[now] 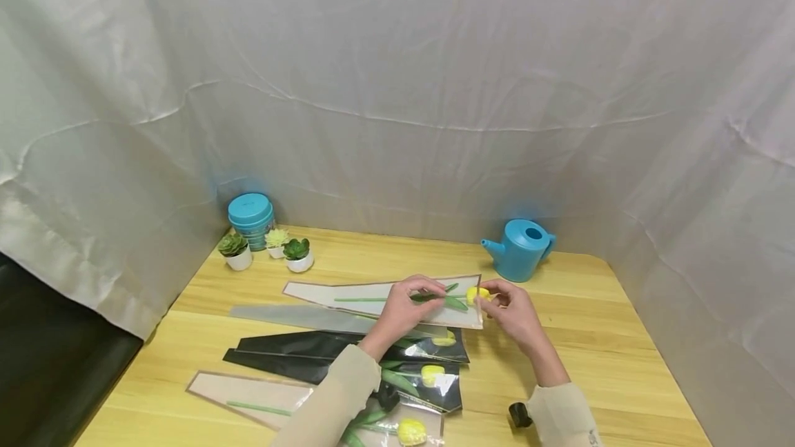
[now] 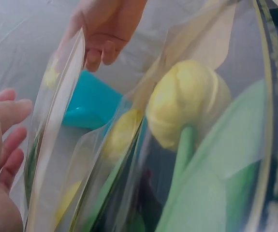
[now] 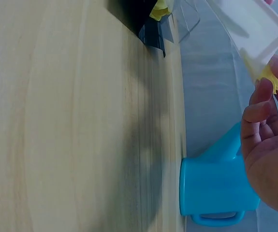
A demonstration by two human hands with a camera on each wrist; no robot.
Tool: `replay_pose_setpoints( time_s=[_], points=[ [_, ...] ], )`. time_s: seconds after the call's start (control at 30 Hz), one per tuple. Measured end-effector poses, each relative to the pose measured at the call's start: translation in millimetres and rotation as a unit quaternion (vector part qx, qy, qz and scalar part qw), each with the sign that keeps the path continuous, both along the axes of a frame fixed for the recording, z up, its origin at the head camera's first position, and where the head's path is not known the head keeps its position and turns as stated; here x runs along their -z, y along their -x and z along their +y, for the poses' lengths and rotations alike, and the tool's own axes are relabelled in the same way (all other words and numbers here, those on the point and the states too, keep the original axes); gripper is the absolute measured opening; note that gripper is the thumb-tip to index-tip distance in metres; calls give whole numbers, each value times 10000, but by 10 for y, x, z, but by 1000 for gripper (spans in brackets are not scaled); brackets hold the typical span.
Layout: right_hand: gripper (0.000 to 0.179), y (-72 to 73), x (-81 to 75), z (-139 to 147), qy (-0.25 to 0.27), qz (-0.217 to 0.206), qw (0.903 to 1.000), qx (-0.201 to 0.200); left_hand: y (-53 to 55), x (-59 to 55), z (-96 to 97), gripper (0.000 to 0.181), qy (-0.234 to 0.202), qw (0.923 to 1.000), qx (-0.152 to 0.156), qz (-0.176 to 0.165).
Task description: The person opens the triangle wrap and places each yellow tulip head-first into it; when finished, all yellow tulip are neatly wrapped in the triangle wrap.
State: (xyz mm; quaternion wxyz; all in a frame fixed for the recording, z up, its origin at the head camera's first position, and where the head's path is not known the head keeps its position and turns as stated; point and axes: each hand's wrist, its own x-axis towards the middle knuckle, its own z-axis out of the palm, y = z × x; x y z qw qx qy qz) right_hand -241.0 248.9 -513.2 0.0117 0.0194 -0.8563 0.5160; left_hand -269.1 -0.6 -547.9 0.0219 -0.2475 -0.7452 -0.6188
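A yellow artificial tulip with a green stem lies in a clear, white-backed flower sleeve, its bloom at the wide mouth. My right hand pinches the bloom there; in the right wrist view its thumb and fingers meet at the yellow petals. Over the sleeve's middle, my left hand rests beside the leaves, thumb and fingers apart. The left wrist view shows that hand loosely spread against the sleeve. Whether its fingertips press on the film is hard to tell.
Toward me lie more sleeved tulips: a greyish sleeve, two black ones and a pale one. A blue watering can stands back right. Small potted plants and a blue-lidded container sit back left.
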Motion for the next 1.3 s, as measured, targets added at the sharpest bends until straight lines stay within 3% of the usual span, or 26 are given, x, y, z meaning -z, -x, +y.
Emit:
replay_pose_setpoints(
  time_s=[0.1, 0.3, 0.4, 0.53, 0.77, 1.0, 1.3],
  points=[
    [36, 6, 21, 2, 1, 37, 10000, -12, 7, -1, -74, 18, 279, 9993, -263, -27],
    [34, -82, -204, -57, 114, -162, 9998, -39, 70, 6, -211, 24, 1170, 9914, -562, 137],
    [35, -39, -126, -22, 140, -185, 9997, -31, 80, 0, -245, 29, 1341, 9895, -523, 115],
    [36, 33, 17, 28, 80, -112, 9999, -21, 86, 11, -252, 27, 1256, 9913, -386, 101],
    [33, 20, 22, 3, 195, -187, 9996, 95, 84, 23, -232, 19, 1188, 9915, -474, 240],
    [40, 19, 62, -53, 474, -319, 9983, 111, 68, 23, -189, 13, 1114, 9914, -608, 312],
    [36, 26, 83, -113, 104, -198, 9997, 75, 43, -6, -139, 12, 1079, 9916, -614, 363]
  ],
)
